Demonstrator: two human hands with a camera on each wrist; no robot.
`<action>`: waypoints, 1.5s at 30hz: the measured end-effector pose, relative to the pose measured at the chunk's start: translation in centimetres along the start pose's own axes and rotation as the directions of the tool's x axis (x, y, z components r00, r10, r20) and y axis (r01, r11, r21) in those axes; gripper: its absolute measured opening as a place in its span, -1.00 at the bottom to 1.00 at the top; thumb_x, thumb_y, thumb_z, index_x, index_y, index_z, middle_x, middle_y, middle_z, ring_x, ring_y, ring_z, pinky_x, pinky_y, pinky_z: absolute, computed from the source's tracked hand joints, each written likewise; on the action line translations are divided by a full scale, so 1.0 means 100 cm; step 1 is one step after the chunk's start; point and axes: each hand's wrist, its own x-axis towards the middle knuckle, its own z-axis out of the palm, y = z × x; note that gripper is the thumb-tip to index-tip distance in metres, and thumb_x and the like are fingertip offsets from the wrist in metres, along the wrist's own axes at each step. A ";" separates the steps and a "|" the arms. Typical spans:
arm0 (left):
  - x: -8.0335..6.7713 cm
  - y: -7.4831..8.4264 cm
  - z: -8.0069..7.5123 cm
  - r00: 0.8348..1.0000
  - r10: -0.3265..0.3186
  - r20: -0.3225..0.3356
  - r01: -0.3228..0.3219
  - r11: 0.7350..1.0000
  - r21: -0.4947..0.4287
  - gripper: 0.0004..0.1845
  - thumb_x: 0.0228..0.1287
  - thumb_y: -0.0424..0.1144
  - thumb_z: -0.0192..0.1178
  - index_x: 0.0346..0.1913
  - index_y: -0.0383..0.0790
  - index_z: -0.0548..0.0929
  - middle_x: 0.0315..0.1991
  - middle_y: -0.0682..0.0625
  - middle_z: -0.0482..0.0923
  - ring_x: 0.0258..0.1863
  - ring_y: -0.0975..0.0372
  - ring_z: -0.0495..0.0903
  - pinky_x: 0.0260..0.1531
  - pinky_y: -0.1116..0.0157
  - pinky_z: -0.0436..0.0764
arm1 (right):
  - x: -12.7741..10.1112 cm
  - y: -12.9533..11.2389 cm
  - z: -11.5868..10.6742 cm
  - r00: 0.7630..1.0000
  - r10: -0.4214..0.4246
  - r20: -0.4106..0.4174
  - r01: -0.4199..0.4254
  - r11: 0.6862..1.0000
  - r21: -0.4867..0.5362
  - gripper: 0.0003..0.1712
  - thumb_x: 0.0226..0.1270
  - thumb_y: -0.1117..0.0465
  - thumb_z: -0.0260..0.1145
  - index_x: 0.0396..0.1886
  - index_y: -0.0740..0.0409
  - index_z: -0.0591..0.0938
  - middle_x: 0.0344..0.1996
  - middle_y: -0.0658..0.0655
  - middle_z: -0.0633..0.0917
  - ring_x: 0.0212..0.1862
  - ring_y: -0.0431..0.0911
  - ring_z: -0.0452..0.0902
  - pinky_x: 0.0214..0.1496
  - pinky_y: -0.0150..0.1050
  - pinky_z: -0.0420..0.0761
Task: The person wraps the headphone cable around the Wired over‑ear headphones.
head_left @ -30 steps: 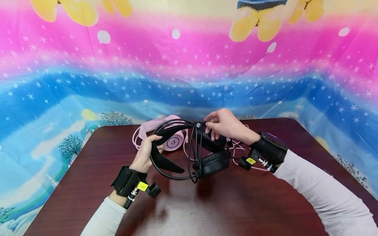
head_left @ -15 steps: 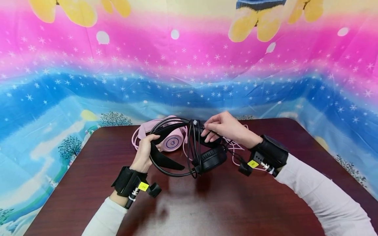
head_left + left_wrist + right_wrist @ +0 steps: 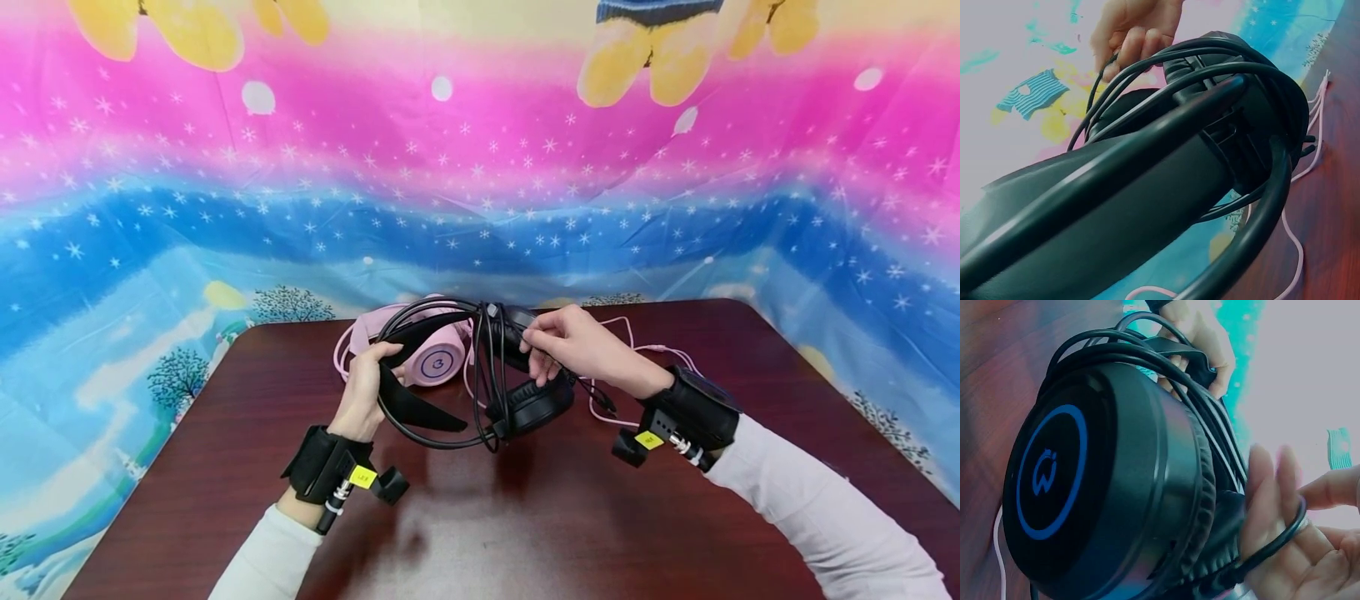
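Note:
A black over-ear headset [image 3: 536,408] is held up above the table, tilted with its ear cups to the right. My left hand [image 3: 362,387] grips its padded headband [image 3: 420,407], thumb on the near side. Black cable [image 3: 495,367] is wound in several loops around the headset near the ear cups. At the far ear cup, my right hand [image 3: 581,346] pinches a length of the black cable between thumb and fingers. In the right wrist view, that strand [image 3: 1275,545] curves up into the fingers beside the ear cup [image 3: 1110,475], which bears a blue ring logo.
Behind the black headset, a pink headset [image 3: 438,364] lies at the back of the dark wooden table [image 3: 570,517]. Its pink cable [image 3: 611,418] trails to the right under my right forearm. A patterned cloth [image 3: 480,167] hangs around the back and sides.
My right hand has moved slightly down and to the right, still at the cable. The black headset has shifted a little left and its ear cups have dipped slightly. My left hand keeps its grip.

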 end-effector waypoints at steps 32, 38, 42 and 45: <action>0.001 -0.002 -0.007 1.000 0.000 0.026 -0.001 0.999 0.047 -0.66 0.65 -0.30 -0.11 0.33 -0.32 0.42 -0.09 0.10 0.45 -0.54 0.48 0.38 -0.35 0.49 0.38 | 0.000 0.019 -0.034 0.888 -0.410 -0.206 0.276 0.836 -0.474 -0.74 0.65 0.43 0.20 0.13 0.37 0.74 -0.50 0.10 0.53 -0.56 -0.33 0.12 -0.41 -0.38 0.18; 0.001 0.000 -0.007 1.000 0.016 0.020 -0.017 0.998 0.058 -0.70 0.65 -0.29 -0.08 0.27 -0.30 0.46 -0.03 0.09 0.44 -0.49 0.47 0.43 -0.32 0.48 0.41 | 0.000 0.017 -0.036 0.817 -0.520 -0.249 0.298 0.750 -0.590 -0.82 0.52 0.36 0.40 -0.35 0.26 0.80 -0.63 0.07 0.57 -0.52 -0.30 0.19 -0.34 -0.37 0.20; 0.000 -0.001 -0.006 0.999 0.037 0.028 -0.039 0.998 0.044 -0.76 0.64 -0.32 -0.09 0.19 -0.29 0.46 -0.15 0.14 0.46 -0.53 0.47 0.40 -0.36 0.50 0.39 | -0.002 0.013 -0.039 0.827 -0.512 -0.233 0.250 0.706 -0.662 -0.84 0.52 0.30 0.43 -0.27 0.26 0.87 -0.53 0.14 0.76 -0.54 -0.24 0.27 -0.40 -0.37 0.23; 0.000 -0.002 -0.006 0.998 0.050 0.027 -0.051 0.998 0.035 -0.78 0.64 -0.34 -0.11 0.16 -0.28 0.47 -0.22 0.18 0.47 -0.54 0.46 0.40 -0.41 0.51 0.37 | -0.004 0.010 -0.038 0.858 -0.473 -0.200 0.214 0.684 -0.698 -0.81 0.54 0.26 0.41 -0.23 0.27 0.87 -0.61 0.09 0.69 -0.57 -0.23 0.24 -0.48 -0.36 0.20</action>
